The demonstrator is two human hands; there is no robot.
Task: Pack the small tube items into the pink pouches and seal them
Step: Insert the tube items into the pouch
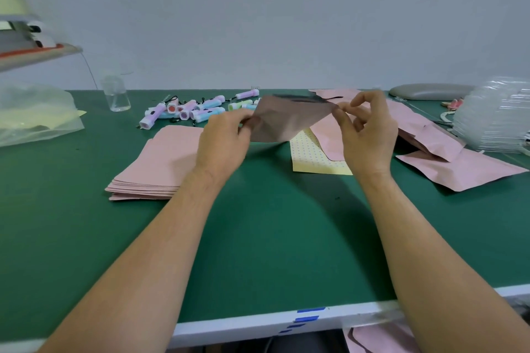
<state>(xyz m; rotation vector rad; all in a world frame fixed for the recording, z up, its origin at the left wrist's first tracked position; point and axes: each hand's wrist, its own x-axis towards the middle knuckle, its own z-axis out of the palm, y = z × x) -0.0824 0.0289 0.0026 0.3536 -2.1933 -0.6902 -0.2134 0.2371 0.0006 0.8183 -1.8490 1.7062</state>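
**Green worktop, one pouch pinched between both hands**

Green matting covers the worktop (258, 238), which runs back to a plain grey wall. Above its middle both hands hold one pink pouch (286, 120) clear of the surface. The left hand (223, 143) pinches the pouch's left edge with its fingers. The right hand (370, 135) grips the upper right corner between thumb and forefinger, with its other fingers loosely curled.

The pouch's long axis runs left to right between the hands and rises a little toward the right. The tube items (186, 112) lie in a loose heap farther back and to the left, just beyond the left hand. By my reading, the left hand is the nearer one for any reach to them. A stack of flat pouches (160, 163) sits beside the left wrist. A yellow dotted sheet (309, 155) lies under the held pouch, and loose pouches (459, 169) spread out to the right.

The pouch is motion-blurred and in shadow. A dark band along its top edge may be the mouth, but I cannot tell whether it is open or whether a tube is already inside. Both hands cover the pouch's ends, and the held pouch hides part of the heap.
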